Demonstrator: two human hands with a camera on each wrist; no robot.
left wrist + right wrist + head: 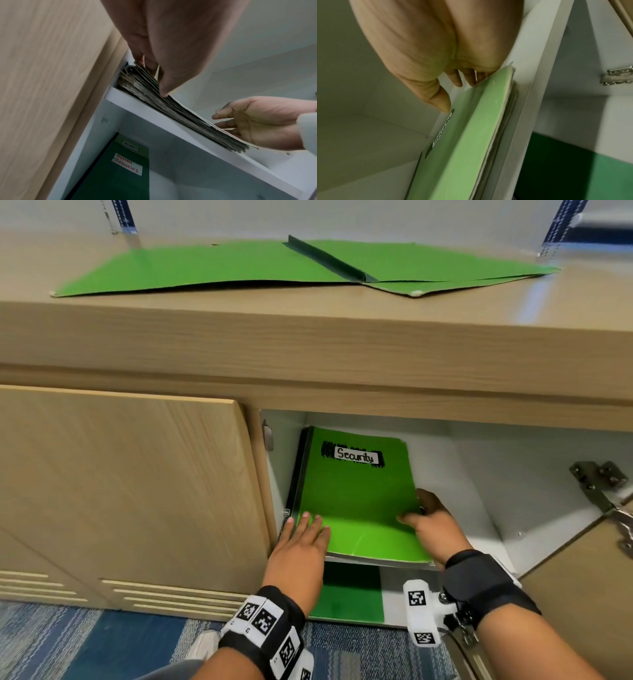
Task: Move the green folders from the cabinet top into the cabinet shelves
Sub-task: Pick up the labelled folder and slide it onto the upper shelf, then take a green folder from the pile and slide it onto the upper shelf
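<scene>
A bright green folder labelled "Security" (356,501) lies on top of a stack of folders (171,106) on the cabinet's upper white shelf (154,112). My left hand (308,522) rests flat on the folder's near left corner, fingers straight. At the right edge my right hand (416,508) holds the folder (462,148), thumb on top and fingers curled round the side. On the cabinet top (308,337) green folders (205,268) lie spread open, with a dark spine (329,260) standing up. A darker green folder (349,594), labelled "Human Resources" (126,164), lies on the lower shelf.
The cabinet's left door (120,491) is closed, right beside my left hand. Its right door (582,594) hangs open on a metal hinge (603,487). White shelf room stretches to the right of the stack. Blue patterned carpet (85,645) lies below.
</scene>
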